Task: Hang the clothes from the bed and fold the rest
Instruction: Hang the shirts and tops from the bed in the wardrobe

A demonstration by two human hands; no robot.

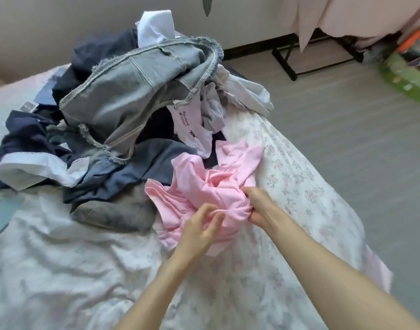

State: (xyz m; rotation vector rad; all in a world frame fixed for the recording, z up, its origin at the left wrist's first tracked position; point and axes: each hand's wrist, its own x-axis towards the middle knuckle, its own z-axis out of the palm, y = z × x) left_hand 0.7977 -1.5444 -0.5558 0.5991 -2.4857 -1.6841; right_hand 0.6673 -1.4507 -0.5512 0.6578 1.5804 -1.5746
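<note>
A bed (61,270) covered by a white sheet with a faint floral print is seen from above, its far half taken up by a loose heap of clothes (113,120). The heap is topped by a frayed pale denim garment (132,91), under which dark navy pieces (32,139) and a grey garment (113,213) are spread toward the near side; white items (156,27) are piled at the back by the wall. A crumpled pink garment (204,184) is lain at the near right edge of the heap, close to the bed's side. It is held by 2 bare hands: a fold of the pink cloth is pinched between the curled fingers and thumb of the left hand (199,232), while a bunch of the same cloth is gripped by the right hand (259,206), its fingers closed around the fabric. A grey plank floor (347,139) is shown to the right of the bed, where a black metal rack base (287,63) is stood beneath hanging pale pink fabric (347,13).
</note>
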